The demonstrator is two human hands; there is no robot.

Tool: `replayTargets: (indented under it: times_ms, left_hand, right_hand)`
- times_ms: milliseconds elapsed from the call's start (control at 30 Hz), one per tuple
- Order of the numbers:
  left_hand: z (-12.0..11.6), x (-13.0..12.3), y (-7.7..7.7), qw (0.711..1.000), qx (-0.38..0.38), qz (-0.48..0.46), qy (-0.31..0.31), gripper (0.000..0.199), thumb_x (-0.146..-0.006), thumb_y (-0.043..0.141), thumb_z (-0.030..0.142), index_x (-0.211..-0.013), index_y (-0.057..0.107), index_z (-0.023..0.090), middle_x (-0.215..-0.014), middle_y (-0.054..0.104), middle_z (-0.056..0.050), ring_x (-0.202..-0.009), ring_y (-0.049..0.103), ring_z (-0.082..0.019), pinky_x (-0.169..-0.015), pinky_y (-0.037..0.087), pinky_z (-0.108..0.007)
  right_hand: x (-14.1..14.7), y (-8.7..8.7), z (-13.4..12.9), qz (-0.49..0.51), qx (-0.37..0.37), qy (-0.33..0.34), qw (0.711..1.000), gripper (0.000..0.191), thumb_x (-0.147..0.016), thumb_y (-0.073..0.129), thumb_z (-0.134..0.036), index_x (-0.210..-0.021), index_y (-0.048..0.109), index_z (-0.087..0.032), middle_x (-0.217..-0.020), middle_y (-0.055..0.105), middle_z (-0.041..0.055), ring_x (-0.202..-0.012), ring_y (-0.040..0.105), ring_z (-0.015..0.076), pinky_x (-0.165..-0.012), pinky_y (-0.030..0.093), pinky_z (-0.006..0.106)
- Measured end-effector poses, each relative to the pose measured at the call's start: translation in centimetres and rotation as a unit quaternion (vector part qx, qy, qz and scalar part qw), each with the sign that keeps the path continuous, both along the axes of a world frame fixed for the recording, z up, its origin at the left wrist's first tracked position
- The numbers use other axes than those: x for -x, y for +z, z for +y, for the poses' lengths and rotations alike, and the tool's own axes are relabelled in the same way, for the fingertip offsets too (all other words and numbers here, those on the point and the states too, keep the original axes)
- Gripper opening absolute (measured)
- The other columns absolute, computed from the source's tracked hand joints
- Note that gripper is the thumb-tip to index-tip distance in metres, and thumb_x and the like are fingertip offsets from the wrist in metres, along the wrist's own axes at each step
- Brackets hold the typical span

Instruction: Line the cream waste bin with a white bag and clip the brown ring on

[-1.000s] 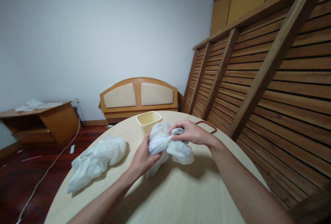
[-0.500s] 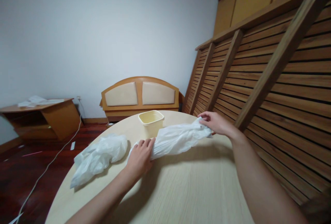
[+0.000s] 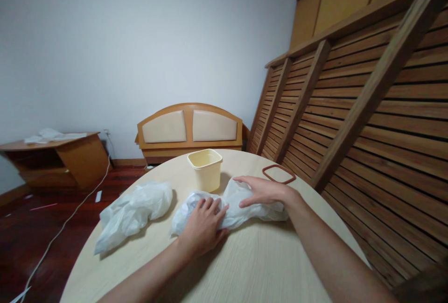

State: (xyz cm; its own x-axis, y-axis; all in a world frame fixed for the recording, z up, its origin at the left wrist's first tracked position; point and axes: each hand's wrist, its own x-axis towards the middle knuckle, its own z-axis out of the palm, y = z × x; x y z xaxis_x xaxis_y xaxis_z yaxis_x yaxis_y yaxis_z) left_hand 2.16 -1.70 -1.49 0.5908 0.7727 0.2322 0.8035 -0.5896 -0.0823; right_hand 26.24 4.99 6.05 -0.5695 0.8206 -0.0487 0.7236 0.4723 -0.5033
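Note:
A crumpled white plastic bag (image 3: 238, 214) lies across the middle of the round table (image 3: 273, 261). On its left part rests my left hand (image 3: 206, 223), fingers apart and palm down. My right hand (image 3: 264, 192) is over the bag's right part, thumb and fingers spread apart, touching the plastic. Just behind the bag stands an upright, open-topped pale yellow container (image 3: 207, 174). To the left lies a second crumpled white plastic bag (image 3: 136, 212), which neither hand touches. A reddish-brown ring-shaped frame (image 3: 266, 171) lies flat beyond my right hand.
A wooden headboard (image 3: 189, 128) stands against the wall behind the table. Wooden slatted panels (image 3: 350, 121) lean along the right side. At the left are a low wooden cabinet (image 3: 84, 163) with papers on top and a white cable (image 3: 66, 223) on the floor.
Both hands have come closer together. The stretched bag has come down nearer to me and lies bunched on the table. My right hand has opened, and the brown frame has come into view.

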Motion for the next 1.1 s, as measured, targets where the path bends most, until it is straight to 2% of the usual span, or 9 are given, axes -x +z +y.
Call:
replayTargets:
  times_ms: [100,200,333,467,567,733,833,933,1100]
  left_hand:
    - [-0.7,-0.2,0.7,1.000,0.006,0.013,0.016,0.060,-0.092,0.047,0.058,-0.138,0.053,0.020,-0.121,0.063,-0.016,-0.115,0.054,-0.036,-0.100,0.039,-0.054]
    - [-0.9,-0.3,1.1,0.998,-0.001,0.029,0.051,0.056,-0.094,0.042,0.058,-0.130,0.060,0.018,-0.111,0.066,-0.017,-0.106,0.057,-0.035,-0.093,0.042,-0.051]
    - [-0.5,-0.4,0.9,0.992,-0.023,0.052,0.116,0.050,-0.094,0.049,0.048,-0.128,0.059,0.012,-0.106,0.068,-0.020,-0.100,0.060,-0.036,-0.086,0.044,-0.049]
    - [-0.3,-0.4,0.8,0.984,-0.022,0.077,0.158,0.060,-0.090,0.057,0.046,-0.139,0.050,0.011,-0.110,0.068,-0.022,-0.103,0.060,-0.037,-0.088,0.043,-0.049]
    - [-0.2,-0.4,0.6,0.984,-0.019,0.083,0.156,0.059,-0.088,0.059,0.043,-0.137,0.052,0.009,-0.117,0.065,-0.024,-0.108,0.058,-0.038,-0.092,0.041,-0.050]
    - [0.0,-0.4,-0.5,0.993,-0.047,0.016,0.105,0.061,-0.087,0.054,0.052,-0.135,0.052,0.013,-0.141,0.052,-0.023,-0.128,0.046,-0.039,-0.103,0.035,-0.054]
    - [0.1,-0.3,-1.1,0.996,-0.038,0.002,0.077,0.065,-0.088,0.052,0.057,-0.136,0.051,0.014,-0.143,0.049,-0.023,-0.133,0.042,-0.039,-0.106,0.032,-0.055]
    - [0.0,-0.3,-1.0,0.998,-0.029,0.005,0.052,0.062,-0.088,0.051,0.057,-0.132,0.053,0.013,-0.135,0.056,-0.022,-0.131,0.044,-0.038,-0.110,0.030,-0.055]
    - [0.0,-0.4,-0.3,1.000,-0.023,-0.007,-0.004,0.042,-0.088,0.054,0.051,-0.112,0.061,0.017,-0.125,0.061,-0.017,-0.131,0.045,-0.035,-0.114,0.027,-0.052]
  right_hand:
    - [1.6,-2.1,0.4,-0.027,0.023,0.023,0.999,0.108,-0.052,0.090,-0.037,-0.148,0.044,-0.018,-0.153,0.044,0.0169,-0.138,0.043,0.0337,-0.115,0.032,0.043]
    - [1.9,-3.5,0.9,-0.056,0.029,0.034,0.997,0.076,-0.053,0.085,-0.020,-0.126,0.065,-0.022,-0.125,0.069,0.0107,-0.114,0.063,0.0302,-0.099,0.047,0.039]
    - [1.2,-3.2,0.9,-0.094,0.038,0.018,0.995,0.033,-0.059,0.075,-0.012,-0.091,0.076,-0.021,-0.086,0.077,0.0037,-0.079,0.070,0.0225,-0.068,0.050,0.028]
    - [-0.1,-2.2,1.0,-0.127,0.038,-0.020,0.991,0.024,-0.061,0.068,-0.011,-0.081,0.076,-0.021,-0.076,0.075,0.0011,-0.072,0.069,0.0196,-0.059,0.046,0.024]
    - [-1.5,-1.6,1.2,-0.161,0.015,-0.078,0.984,0.034,-0.058,0.065,-0.006,-0.086,0.077,-0.021,-0.080,0.075,0.0039,-0.077,0.070,0.0232,-0.062,0.048,0.027]
    - [-2.5,-0.2,0.6,-0.156,-0.051,-0.128,0.978,0.061,-0.066,0.060,-0.003,-0.124,0.068,-0.022,-0.123,0.069,0.0137,-0.113,0.064,0.0315,-0.092,0.049,0.040]
    - [-1.0,0.2,-0.1,-0.094,-0.074,-0.042,0.992,0.070,-0.070,0.072,-0.017,-0.138,0.057,-0.021,-0.140,0.058,0.0142,-0.130,0.052,0.0318,-0.110,0.039,0.041]
    - [1.4,-0.7,-0.5,-0.079,-0.024,0.056,0.995,0.109,-0.058,0.086,-0.045,-0.152,0.039,-0.017,-0.158,0.035,0.0176,-0.146,0.029,0.0351,-0.120,0.023,0.045]
    - [4.0,-4.4,-0.1,-0.115,0.012,0.077,0.990,0.138,-0.048,0.088,-0.055,-0.159,0.013,-0.021,-0.165,0.003,0.0189,-0.152,0.001,0.0379,-0.120,0.003,0.056]
